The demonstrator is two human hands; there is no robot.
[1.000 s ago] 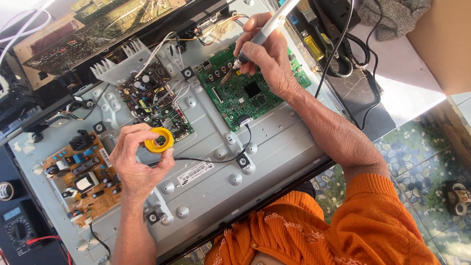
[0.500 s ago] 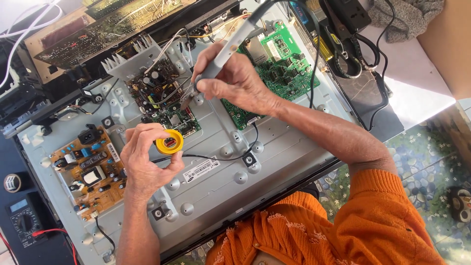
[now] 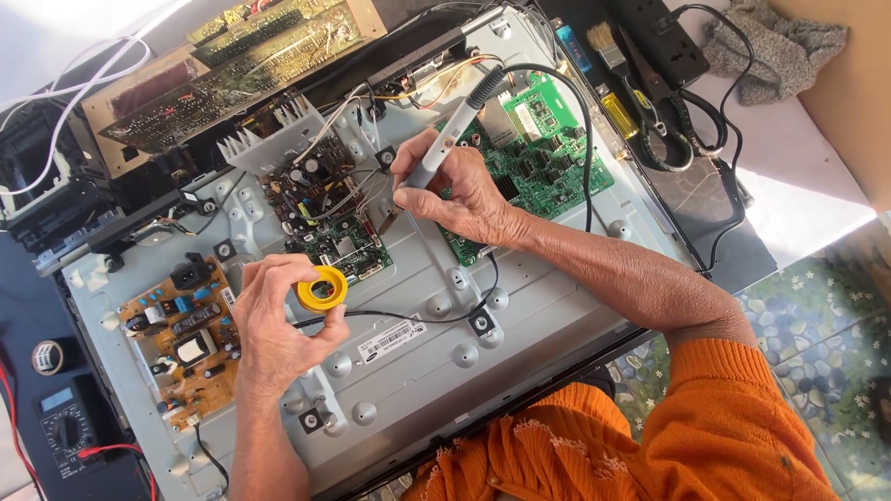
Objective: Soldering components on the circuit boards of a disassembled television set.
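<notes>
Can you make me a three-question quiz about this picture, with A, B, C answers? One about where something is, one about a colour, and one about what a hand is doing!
1. Where is the green circuit board?
A. On the right part of the grey metal panel
B. On the floor
C. Inside the black meter

2. What colour is the small round spool?
A. Blue
B. Yellow
C. Pink

3. What is the right hand doing?
A. Lying flat and empty
B. Waving in the air
C. Holding a grey pen-shaped tool

Answers: 1 A, the board sits screwed on the panel's right part. 2 B, the ring in the left hand is yellow. 3 C, the fingers wrap round the tool, tip down.
</notes>
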